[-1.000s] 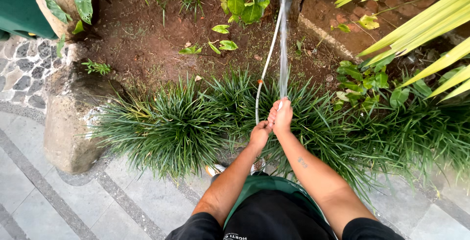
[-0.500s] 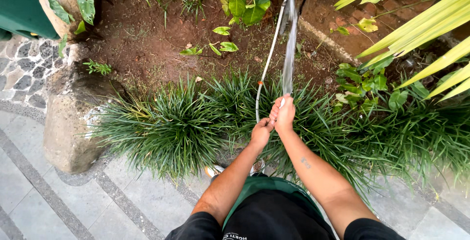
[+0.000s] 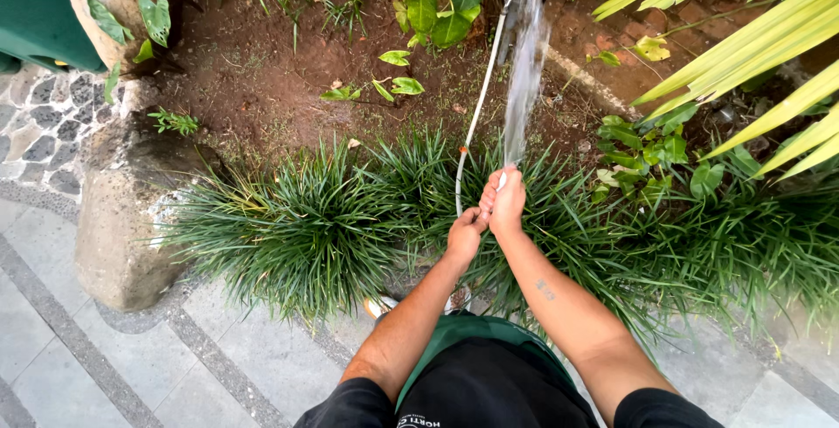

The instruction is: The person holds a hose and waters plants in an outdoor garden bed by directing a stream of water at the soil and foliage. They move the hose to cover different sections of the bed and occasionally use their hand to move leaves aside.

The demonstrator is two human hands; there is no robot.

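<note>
- At the left edge of the frame a rock [image 3: 118, 218] sits between paving [image 3: 87, 358] and dry-looking soil [image 3: 253, 87].
- Lower centre, grass clumps [image 3: 297, 227] line the bed.
- At centre the left hand [image 3: 463, 234] has its grip closed round the thin hose [image 3: 476, 113].
- Just right, touching it, the right hand [image 3: 504, 203] is closed on the hose end; water [image 3: 527, 61] jets toward the upper centre.
- The soil there looks darker; watering seems partly done, the left part of the bed is left.
</note>
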